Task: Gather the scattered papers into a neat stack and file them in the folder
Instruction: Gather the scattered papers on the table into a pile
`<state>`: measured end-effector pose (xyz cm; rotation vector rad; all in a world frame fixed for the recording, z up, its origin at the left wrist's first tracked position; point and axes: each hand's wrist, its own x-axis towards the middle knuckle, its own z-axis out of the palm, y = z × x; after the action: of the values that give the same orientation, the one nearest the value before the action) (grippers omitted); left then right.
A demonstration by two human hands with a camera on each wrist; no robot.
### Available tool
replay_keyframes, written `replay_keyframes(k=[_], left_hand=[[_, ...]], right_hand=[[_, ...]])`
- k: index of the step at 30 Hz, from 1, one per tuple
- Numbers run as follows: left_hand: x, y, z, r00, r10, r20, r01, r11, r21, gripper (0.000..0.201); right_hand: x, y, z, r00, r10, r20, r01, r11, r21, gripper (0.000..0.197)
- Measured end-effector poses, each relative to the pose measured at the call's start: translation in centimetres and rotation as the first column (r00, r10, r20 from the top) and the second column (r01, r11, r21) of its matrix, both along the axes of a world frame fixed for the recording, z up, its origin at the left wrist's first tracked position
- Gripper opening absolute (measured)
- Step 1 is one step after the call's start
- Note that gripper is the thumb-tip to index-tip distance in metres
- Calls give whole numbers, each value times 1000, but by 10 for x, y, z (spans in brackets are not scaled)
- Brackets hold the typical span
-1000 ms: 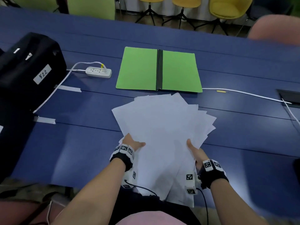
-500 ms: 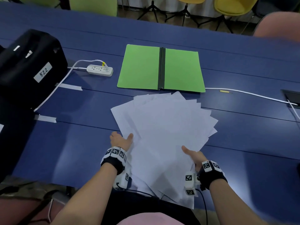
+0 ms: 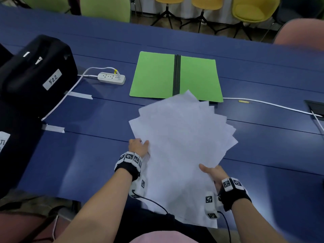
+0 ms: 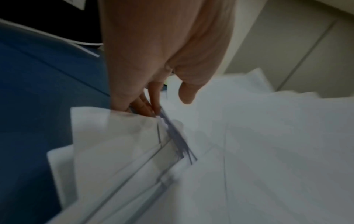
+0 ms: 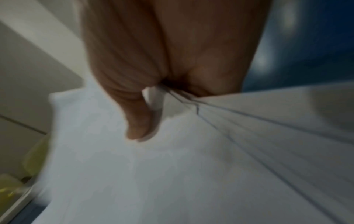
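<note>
Several white papers (image 3: 180,146) lie fanned out over the near part of the blue table, their far corner overlapping the green folder (image 3: 154,76), which lies open and flat beyond them. My left hand (image 3: 138,147) holds the fan at its left edge, thumb (image 4: 186,94) on top and fingers (image 4: 145,104) under the sheets (image 4: 249,151). My right hand (image 3: 213,172) grips the right near edge, thumb (image 5: 139,121) on top of the sheets (image 5: 172,174). The near ends of the sheets hang past the table edge towards my lap.
A black bag (image 3: 33,76) labelled 522 stands at the left. A white power strip (image 3: 112,78) lies left of the folder, its cable taped to the blue table (image 3: 87,146). Another white cable (image 3: 271,105) runs right to a floor box (image 3: 315,107). Chairs stand beyond the far edge.
The fan of papers has moved away from me and now overlaps the folder's near edge. My left hand slid out to the fan's left edge; my right hand kept its grip.
</note>
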<state>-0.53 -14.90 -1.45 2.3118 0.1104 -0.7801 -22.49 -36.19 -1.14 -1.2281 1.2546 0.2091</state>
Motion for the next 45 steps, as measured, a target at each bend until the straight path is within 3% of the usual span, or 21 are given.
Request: replay_keyframes(k=[3,6,8,11,14,15,18,20,22,25,27,30,32,35,36,39,43,45], left_hand=[[3,-2,0,1000,-4,7,5,997,-75,39],[9,12,-4,989,146,-4,-145,979,-143,31],[4,16,-2,993,118,-19,-119,984,-135,39],[0,14,-1,998,-18,-55,10,991,-137,37],[2,11,9,994,-58,-89,41,983,-180,29],[3,11,11,993,-74,-91,56,980,-189,27],[5,20,5,991,-89,-99,71,982,-173,16],[5,28,-5,991,-58,-118,37,984,-175,29],[0,32,-3,993,-13,-120,-12,979,-202,42],[-3,33,7,981,12,-192,-63,963,-263,80],[-2,32,17,944,-92,-318,-37,925,-378,98],[0,31,18,868,-227,-442,-49,847,-530,103],[-3,26,14,869,-212,-447,-48,863,-503,100],[-8,19,10,910,-232,-344,97,925,-368,79],[-9,17,7,913,-243,-327,132,935,-328,76],[-12,8,13,907,-309,-287,236,936,-263,84],[-5,2,34,883,-344,-320,287,934,-212,51],[0,5,40,864,-386,-324,342,921,-186,62]], right_hand=[[9,5,5,997,-40,-64,35,997,-70,75],[5,2,1,998,-48,-49,47,999,-20,102],[1,-2,-10,998,-65,-17,65,997,-39,119],[12,7,-4,1000,-13,2,13,997,-76,113],[27,14,9,997,28,70,-16,987,-161,63],[29,15,12,998,23,55,-14,986,-167,60],[23,14,13,995,39,97,-26,991,-131,76],[18,15,22,989,28,144,-4,986,-165,52],[10,11,24,977,-5,213,32,992,-125,45],[-3,0,26,919,-78,387,81,997,9,75],[-9,-8,27,905,-96,414,61,993,97,102],[-8,-13,24,918,-57,393,-2,989,148,101],[-2,-6,27,949,18,315,-62,990,129,88],[13,9,25,974,211,87,-200,972,-121,47],[17,13,23,978,206,30,-199,966,-166,42],[23,21,20,989,145,33,-139,978,-157,40],[16,10,21,997,4,78,-1,999,-36,41],[8,2,17,997,-27,77,24,999,38,46]])
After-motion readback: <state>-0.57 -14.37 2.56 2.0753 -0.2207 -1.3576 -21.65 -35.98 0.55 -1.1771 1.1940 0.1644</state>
